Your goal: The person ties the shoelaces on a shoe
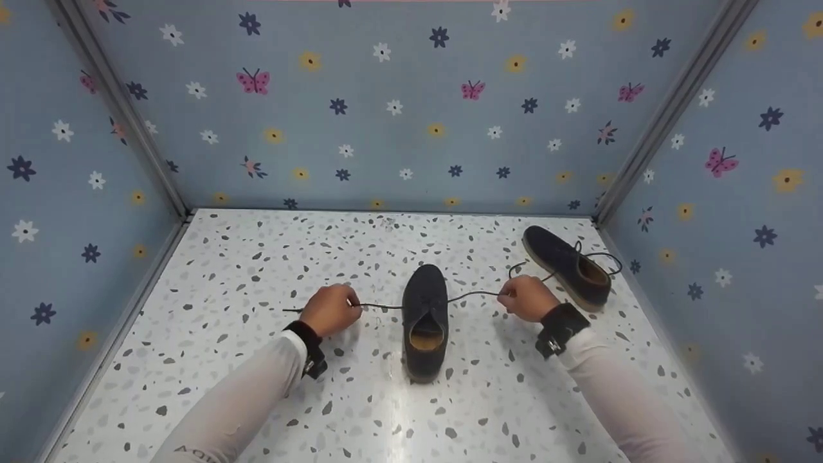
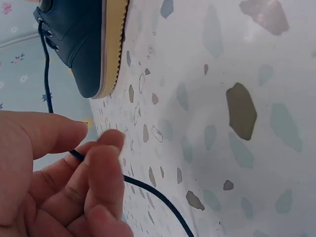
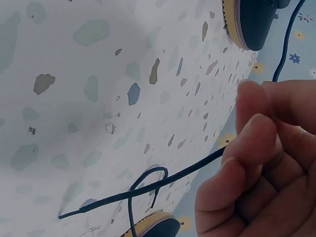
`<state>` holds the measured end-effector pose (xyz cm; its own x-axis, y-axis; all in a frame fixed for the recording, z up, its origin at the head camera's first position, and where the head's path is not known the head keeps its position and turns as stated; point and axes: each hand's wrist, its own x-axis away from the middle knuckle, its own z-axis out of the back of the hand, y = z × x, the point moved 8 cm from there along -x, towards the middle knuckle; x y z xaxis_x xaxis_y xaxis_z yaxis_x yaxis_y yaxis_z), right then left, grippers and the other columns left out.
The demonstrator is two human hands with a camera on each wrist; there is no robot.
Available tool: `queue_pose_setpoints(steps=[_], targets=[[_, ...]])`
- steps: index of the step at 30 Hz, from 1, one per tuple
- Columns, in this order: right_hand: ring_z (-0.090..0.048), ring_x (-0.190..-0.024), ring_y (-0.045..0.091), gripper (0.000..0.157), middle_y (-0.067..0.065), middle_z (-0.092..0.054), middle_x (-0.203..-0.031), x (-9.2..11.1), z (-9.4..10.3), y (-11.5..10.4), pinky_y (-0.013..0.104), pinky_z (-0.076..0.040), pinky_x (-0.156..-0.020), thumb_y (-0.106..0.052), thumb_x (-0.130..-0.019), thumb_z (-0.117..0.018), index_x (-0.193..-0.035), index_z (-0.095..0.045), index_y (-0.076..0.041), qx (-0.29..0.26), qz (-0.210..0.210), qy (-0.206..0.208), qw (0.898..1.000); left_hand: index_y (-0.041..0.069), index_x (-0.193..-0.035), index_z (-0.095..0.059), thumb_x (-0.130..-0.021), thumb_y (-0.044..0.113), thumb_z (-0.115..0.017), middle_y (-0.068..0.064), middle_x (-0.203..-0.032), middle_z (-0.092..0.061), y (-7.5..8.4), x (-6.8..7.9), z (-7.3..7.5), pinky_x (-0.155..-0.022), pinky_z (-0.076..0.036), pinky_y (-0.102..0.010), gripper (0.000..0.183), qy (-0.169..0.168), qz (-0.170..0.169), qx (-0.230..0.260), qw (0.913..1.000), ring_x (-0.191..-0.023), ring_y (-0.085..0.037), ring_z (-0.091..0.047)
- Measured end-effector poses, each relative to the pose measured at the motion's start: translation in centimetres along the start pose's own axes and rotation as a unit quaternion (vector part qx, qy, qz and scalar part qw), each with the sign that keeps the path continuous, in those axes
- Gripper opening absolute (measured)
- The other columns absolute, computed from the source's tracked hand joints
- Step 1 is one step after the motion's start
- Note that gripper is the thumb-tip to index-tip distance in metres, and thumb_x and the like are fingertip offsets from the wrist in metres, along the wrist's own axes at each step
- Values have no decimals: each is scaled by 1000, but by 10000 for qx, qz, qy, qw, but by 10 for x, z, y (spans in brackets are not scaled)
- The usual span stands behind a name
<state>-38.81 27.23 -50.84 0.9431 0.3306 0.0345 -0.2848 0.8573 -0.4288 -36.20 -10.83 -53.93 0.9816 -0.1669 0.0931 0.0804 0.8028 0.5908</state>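
A dark lace-up shoe (image 1: 425, 283) stands upright on the speckled white surface between my hands, toe pointing away. My left hand (image 1: 331, 310) holds one lace (image 1: 384, 307) out to the left; its loose end trails past the fingers. In the left wrist view that lace (image 2: 155, 191) runs through the curled fingers of the left hand (image 2: 74, 182). Out to the right, my right hand (image 1: 528, 298) pinches the other lace (image 1: 472, 293). Its free tip hangs beyond the fingers in the right wrist view, where the right hand (image 3: 261, 158) grips the lace (image 3: 113, 198).
A second dark shoe (image 1: 558, 253) lies angled at the back right, beside my right hand, its laces loose and looping. Blue panels with flowers and butterflies (image 1: 411, 116) enclose the speckled surface (image 1: 321, 244) at the back and both sides.
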Motion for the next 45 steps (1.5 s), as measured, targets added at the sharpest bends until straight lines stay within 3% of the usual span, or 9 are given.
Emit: queue_pose_setpoints(steps=[6,9,13,17,23,28,31,39,45], targets=[[-65,-68,11,21,7,-78,-80,0,4,0,29,-52,-68,-11,-92,-61,-97,-81,-4,-315,-181,36,9993,4,-125,-73,-93,24,-62,-11,-111,-78,-2,-3,3,-91,-57,-44,39,16,284,737,9969,-96,-23,-71],[-66,-66,12,26,10,-78,-83,-1,6,1,29,-51,-66,-16,-96,-57,-97,-81,-7,-643,-417,64,9970,6,-120,-74,-99,32,-56,-9,-103,-77,-2,-5,6,-85,-56,-41,38,286,299,1109,9930,-90,-22,-70],[-65,-63,13,34,11,-77,-81,-3,10,2,29,-50,-64,-29,-104,-58,-85,-78,-10,-912,-541,447,9934,12,-104,-76,-101,40,-62,-4,-87,-73,-2,-9,10,-73,-52,-33,31,753,223,1408,9869,-75,-17,-65],[-65,-63,11,28,7,-75,-78,-5,15,0,28,-50,-64,-25,-102,-63,-83,-78,-11,-1015,-499,879,9897,11,-97,-75,-99,28,-66,-4,-82,-73,1,-13,11,-68,-49,-30,19,1048,118,1537,9825,-70,-15,-63],[-62,-64,9,22,8,-75,-80,-9,14,-3,26,-48,-62,-7,-95,-59,-108,-77,-4,-1240,-518,890,9869,8,-106,-74,-95,14,-65,-5,-86,-74,4,-19,8,-68,-48,-28,16,1063,242,1663,9800,-74,-16,-66],[-65,-66,15,41,13,-76,-90,-12,8,-3,29,-48,-65,-9,-100,-61,-138,-49,-2,-1607,-752,562,9825,5,-123,-61,-96,17,-69,-10,-96,-79,5,-22,3,-70,-48,-28,31,888,423,1908,9767,-83,-20,-74],[-71,-70,17,43,15,-80,-99,-13,5,-2,29,-48,-67,-13,-100,-65,-135,-43,-2,-1761,-941,475,9787,4,-119,-57,-95,20,-74,-13,-103,-80,4,-23,1,-68,-48,-26,33,874,542,2055,9732,-88,-22,-76],[-78,-73,18,18,14,-82,-97,-17,4,-1,41,-59,-89,-15,-98,-69,-107,-70,0,-1577,-1036,322,9815,4,-107,-75,-94,21,-76,-12,-97,-82,8,-30,3,-64,-53,-22,22,890,490,2171,9708,-83,-24,-78],[-79,-74,17,15,19,-81,-99,-21,6,0,41,-60,-89,-12,-98,-69,-102,-73,1,-1676,-1028,490,9793,6,-99,-75,-96,19,-72,-10,-92,-82,12,-33,3,-62,-51,-23,14,1035,500,2416,9635,-77,-23,-78]])
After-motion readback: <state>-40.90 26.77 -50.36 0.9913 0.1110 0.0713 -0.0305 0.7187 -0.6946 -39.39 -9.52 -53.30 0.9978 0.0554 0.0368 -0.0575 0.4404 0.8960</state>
